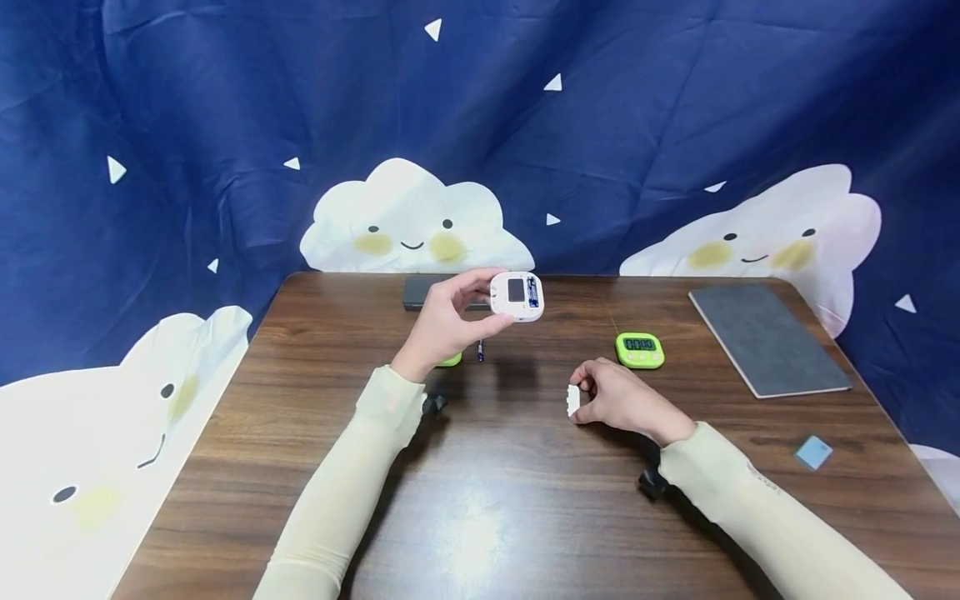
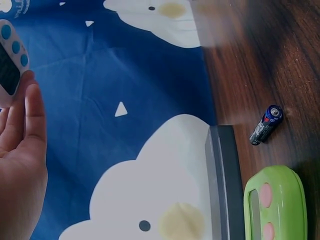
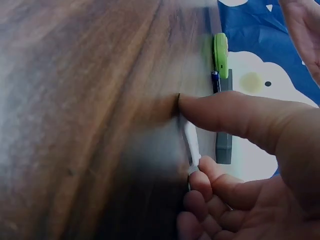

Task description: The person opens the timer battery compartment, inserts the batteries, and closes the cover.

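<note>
Raised over the back of the table, my left hand (image 1: pixel 444 323) grips a white timer (image 1: pixel 516 290) by its edges. Its back faces the head camera, showing a dark square and an uncovered slot with a blue battery (image 1: pixel 533 292) inside. Blue buttons and a dark screen mark the timer's front (image 2: pixel 11 62) in the left wrist view. Lower and to the right, my right hand (image 1: pixel 621 396) pinches a small white battery cover (image 1: pixel 573 401) between thumb and fingers, close to the tabletop. In the right wrist view the fingers partly hide this cover (image 3: pixel 192 142).
A loose battery (image 1: pixel 481 350) and a green timer (image 2: pixel 287 200) lie near a dark grey box (image 1: pixel 420 293) at the back. Another green timer (image 1: pixel 640 351) is beyond my right hand. A grey notebook (image 1: pixel 768 337) and a small blue square (image 1: pixel 814 452) lie farther right.
</note>
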`<state>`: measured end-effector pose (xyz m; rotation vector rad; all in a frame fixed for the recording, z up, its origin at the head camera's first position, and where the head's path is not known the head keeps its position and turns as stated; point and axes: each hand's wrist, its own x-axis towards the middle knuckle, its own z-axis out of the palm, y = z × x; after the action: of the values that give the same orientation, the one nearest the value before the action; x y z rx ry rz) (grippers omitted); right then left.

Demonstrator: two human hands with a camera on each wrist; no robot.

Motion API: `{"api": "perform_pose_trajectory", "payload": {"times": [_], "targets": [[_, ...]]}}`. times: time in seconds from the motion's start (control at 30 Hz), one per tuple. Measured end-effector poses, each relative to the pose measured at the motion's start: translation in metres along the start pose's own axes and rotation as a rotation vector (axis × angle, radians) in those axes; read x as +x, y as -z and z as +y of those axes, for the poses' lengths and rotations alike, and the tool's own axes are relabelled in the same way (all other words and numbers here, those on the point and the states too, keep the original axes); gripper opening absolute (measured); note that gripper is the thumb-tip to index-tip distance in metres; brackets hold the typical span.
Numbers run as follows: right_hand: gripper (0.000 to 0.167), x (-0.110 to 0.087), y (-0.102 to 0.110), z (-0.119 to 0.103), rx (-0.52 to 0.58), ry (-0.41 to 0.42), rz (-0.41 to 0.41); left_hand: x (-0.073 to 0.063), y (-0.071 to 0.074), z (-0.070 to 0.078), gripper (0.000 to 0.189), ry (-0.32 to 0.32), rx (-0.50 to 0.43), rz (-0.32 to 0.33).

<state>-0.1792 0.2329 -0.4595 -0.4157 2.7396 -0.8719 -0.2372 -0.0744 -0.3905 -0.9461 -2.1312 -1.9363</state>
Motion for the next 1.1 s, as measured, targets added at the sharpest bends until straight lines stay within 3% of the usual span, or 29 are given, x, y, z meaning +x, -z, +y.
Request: {"api": "perform_pose_trajectory", "payload": {"times": [0.23, 0.53, 0.77, 0.9, 1.1], "targets": [[0.048, -0.009, 0.003, -0.024, 0.022, -0.046, 0.016, 0.001, 0.001, 0.002, 0.059, -0.003, -0.009, -0.001], [0.05, -0.012, -0.002, -0.025, 0.093, -0.055, 0.005, -0.001, 0.001, 0.002, 0.059, -0.008, -0.007, 0.002], [0.053, -0.007, -0.002, -0.029, 0.232, -0.051, -0.017, 0.0, 0.004, 0.002, 0.06, -0.005, -0.003, 0.005], [0.056, -0.006, 0.014, -0.041, 0.394, -0.037, -0.01, 0.0, 0.005, 0.004, 0.06, -0.009, -0.018, 0.007], [0.056, -0.007, 0.067, -0.075, 0.597, 0.05, 0.057, 0.001, 0.003, 0.005, 0.061, -0.016, -0.02, 0.0]]}}
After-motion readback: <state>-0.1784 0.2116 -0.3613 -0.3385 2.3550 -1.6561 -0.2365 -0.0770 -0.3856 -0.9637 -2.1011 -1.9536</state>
